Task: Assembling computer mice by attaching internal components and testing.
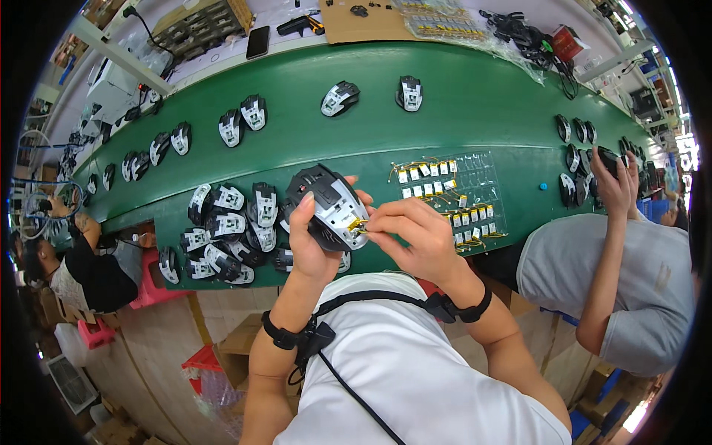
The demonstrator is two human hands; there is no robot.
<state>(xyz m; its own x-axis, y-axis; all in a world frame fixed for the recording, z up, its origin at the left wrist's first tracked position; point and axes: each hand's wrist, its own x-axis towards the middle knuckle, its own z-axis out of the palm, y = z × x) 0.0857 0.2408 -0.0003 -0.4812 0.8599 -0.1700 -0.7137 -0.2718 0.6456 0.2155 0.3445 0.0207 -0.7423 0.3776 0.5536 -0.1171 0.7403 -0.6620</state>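
My left hand (310,248) grips a black and grey computer mouse (326,199) with its white inner frame turned up, thumb on the near left side and fingers round the far side. At the mouse's right end sits a small yellow part with thin wires (357,224). My right hand (419,233) pinches these wires between thumb and forefinger, against the mouse; the fingertips partly hide them. Beside my right hand lies a clear plastic tray (486,178) with rows of small silver-and-yellow batteries (426,170). Left of my left hand is a heap of similar mice (226,222).
More mice (340,98) stand spaced along the green bench (297,141). A phone (258,42), an orange-black tool (300,26) and bundled cables (523,33) lie on the back shelf. On the right a co-worker in a grey shirt (615,259) holds a dark object; another person (96,259) sits far left.
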